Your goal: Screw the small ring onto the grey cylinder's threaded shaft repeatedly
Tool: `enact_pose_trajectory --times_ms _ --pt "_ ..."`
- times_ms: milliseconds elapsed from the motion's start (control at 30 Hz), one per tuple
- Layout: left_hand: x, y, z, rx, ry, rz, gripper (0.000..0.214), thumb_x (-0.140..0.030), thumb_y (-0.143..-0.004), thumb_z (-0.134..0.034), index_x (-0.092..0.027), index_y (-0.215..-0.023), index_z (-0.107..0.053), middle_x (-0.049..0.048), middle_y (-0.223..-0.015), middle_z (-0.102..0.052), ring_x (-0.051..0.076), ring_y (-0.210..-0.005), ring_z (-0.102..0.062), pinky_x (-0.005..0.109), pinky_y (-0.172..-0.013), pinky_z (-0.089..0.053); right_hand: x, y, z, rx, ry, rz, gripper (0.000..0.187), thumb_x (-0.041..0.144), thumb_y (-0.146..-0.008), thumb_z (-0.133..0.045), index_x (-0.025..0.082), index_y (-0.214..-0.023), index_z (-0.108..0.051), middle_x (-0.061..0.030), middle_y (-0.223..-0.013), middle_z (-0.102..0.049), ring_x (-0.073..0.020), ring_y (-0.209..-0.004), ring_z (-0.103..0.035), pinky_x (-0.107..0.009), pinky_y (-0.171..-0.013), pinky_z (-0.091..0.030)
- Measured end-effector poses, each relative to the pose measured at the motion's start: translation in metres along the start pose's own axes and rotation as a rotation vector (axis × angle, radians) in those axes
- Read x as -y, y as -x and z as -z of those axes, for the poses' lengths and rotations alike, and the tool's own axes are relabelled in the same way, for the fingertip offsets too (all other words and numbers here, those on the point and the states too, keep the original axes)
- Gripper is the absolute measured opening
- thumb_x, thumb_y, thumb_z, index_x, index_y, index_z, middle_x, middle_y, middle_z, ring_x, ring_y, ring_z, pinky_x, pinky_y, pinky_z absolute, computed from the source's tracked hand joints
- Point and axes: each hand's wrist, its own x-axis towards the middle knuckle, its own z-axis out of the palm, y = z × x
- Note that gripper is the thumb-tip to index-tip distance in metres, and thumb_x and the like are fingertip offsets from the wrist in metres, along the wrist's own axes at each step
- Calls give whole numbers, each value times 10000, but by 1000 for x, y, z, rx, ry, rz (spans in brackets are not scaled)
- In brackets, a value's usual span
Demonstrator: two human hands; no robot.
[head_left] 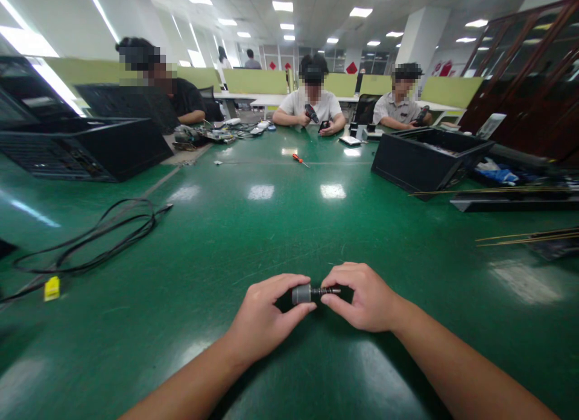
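Low in the middle of the head view, a small grey cylindrical part (301, 294) lies sideways between my hands, above the green table (235, 239). My left hand (266, 311) is closed on its thick body, thumb below and fingers on top. From the body a thin, dark ridged shaft (315, 291) points right and ends in a bare metal tip. My right hand (366, 296) pinches this shaft between thumb and fingers. Whether the shaft is joined to the body or a separate piece I cannot tell.
Coiled black cable (113, 239) with a yellow tag (52, 288) lies left. An orange screwdriver (297, 158) rests farther back. Black computer cases stand left (90, 148) and right (420, 157). Thin rods (529, 236) lie at right. Several people sit across the table.
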Motion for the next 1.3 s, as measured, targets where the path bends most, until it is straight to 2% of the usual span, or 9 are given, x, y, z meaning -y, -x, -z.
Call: enact_pose_trajectory --times_ms 1300 --pt "3 -1 0 -29 -16 -18 310 -241 -763 -813 -225 -1057 -716 18 -958 -779 186 -850 -745 286 -816 -608 -2 1 5 -26 -3 10 61 250 -886 -637 200 -894 -671 -15 -768 -698 -168 -692 -622 -303 -701 -443"
